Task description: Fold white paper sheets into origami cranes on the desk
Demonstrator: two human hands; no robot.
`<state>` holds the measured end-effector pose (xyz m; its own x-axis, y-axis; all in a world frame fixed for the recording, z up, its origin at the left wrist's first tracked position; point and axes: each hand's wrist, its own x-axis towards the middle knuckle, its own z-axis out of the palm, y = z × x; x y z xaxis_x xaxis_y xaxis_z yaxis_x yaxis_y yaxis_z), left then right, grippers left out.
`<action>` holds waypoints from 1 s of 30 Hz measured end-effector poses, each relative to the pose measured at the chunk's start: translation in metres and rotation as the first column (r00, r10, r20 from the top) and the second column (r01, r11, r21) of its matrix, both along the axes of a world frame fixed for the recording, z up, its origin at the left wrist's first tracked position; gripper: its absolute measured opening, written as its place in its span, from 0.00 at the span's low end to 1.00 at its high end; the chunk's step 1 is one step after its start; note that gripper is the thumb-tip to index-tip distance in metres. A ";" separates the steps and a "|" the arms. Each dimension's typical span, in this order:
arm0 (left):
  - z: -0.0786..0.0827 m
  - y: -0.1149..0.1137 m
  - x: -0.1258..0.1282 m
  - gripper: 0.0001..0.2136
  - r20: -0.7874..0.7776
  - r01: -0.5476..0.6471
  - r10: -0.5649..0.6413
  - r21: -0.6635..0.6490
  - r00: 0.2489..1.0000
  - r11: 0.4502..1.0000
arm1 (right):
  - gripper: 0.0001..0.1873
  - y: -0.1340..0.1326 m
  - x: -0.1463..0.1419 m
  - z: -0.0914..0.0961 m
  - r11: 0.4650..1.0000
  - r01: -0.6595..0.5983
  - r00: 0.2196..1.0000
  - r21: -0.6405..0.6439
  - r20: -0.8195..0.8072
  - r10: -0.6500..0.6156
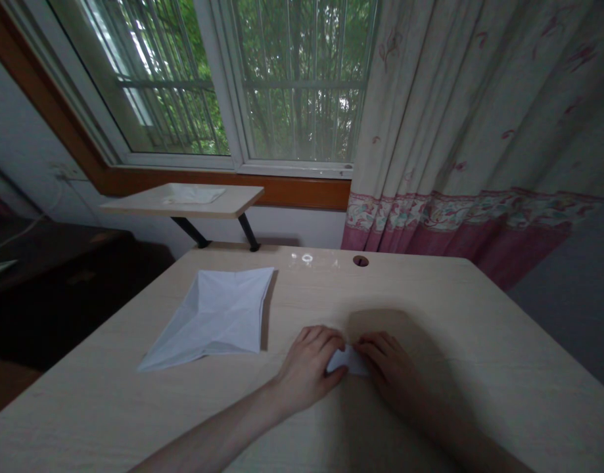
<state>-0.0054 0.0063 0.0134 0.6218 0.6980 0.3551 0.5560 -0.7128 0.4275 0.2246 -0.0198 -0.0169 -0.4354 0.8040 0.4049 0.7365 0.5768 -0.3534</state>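
My left hand (306, 369) and my right hand (385, 368) meet near the middle of the light wood-grain desk (479, 341). Between them is a small piece of folded white paper (348, 360), its ends hidden by my fingers, and both hands pinch it against or just above the desk. To the left of my hands, a large sheet of creased white paper (210, 320) lies on the desk in a folded, kite-like shape, out of reach of my fingers.
A round cable hole (361, 261) sits near the desk's far edge. Beyond it stands a small cream shelf table (183, 203) holding a flat white item (193, 193). A window (302, 79) and a floral curtain (469, 131) stand behind, with a dark wooden surface (55, 276) to the left.
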 end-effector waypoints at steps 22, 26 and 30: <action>-0.013 -0.003 -0.002 0.15 -0.239 -0.008 0.062 0.224 0.969 0.975 | 0.20 -0.005 -0.004 0.004 1.000 -0.025 0.996 0.000 0.086 0.025; -0.019 -0.002 -0.002 0.16 -0.216 -0.030 0.082 0.234 0.973 0.972 | 0.19 -0.006 -0.003 0.009 0.997 -0.079 0.996 -0.013 0.031 0.080; -0.021 0.000 -0.001 0.15 -0.231 -0.068 0.131 0.262 0.964 0.963 | 0.19 -0.007 -0.003 0.014 0.990 -0.127 0.992 -0.065 -0.009 0.127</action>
<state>-0.0063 0.0060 -0.0074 0.6431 0.6691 0.3725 0.6941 -0.7148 0.0854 0.2217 -0.0264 -0.0025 -0.5338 0.7671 0.3558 0.6568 0.6411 -0.3969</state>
